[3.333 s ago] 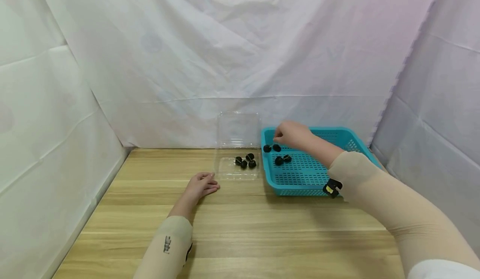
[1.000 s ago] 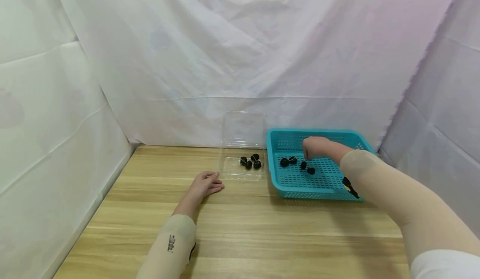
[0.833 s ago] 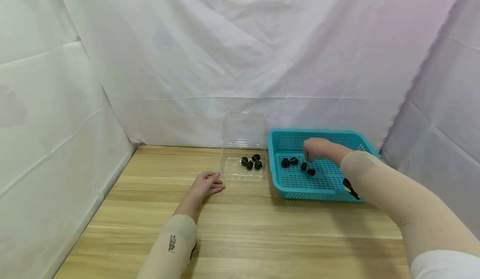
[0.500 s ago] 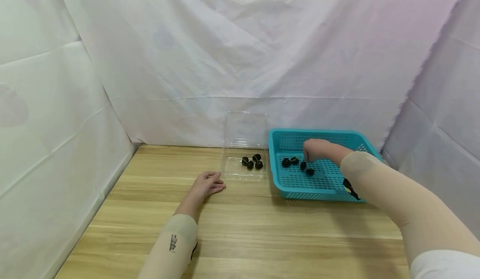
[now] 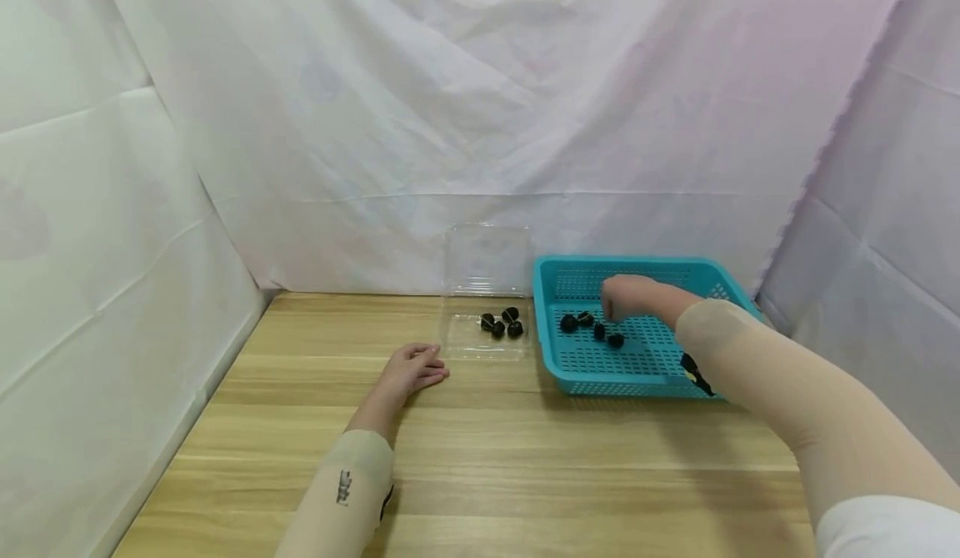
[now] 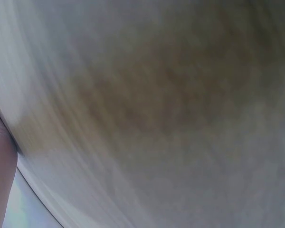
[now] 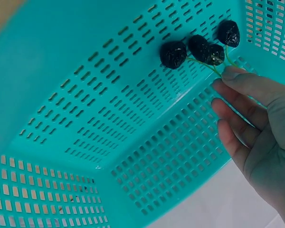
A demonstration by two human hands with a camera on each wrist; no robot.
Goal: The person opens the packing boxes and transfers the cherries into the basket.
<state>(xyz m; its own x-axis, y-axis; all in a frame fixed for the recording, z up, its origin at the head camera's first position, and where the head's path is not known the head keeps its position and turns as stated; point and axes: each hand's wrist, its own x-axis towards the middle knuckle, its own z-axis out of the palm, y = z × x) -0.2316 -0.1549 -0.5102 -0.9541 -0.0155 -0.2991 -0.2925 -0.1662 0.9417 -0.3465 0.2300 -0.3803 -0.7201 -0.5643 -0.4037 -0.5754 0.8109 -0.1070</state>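
green stems (image 7: 203,62), pinched by right fingers (image 7: 235,99), tether glossy balls (image 7: 173,54); left fingers (image 5: 433,374) seem slack.

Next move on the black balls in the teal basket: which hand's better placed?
Likely the right hand: over the basket, pinching a thin stem. The left hand rests on the table, outside it.

creased white back cloth (image 5: 375,137) with faint pastel blotches (image 5: 320,80), similar left sheet (image 5: 75,241) and right sheet (image 5: 892,233), light wood-grain surface (image 5: 540,483), soft light, pinkish tint toward upper right
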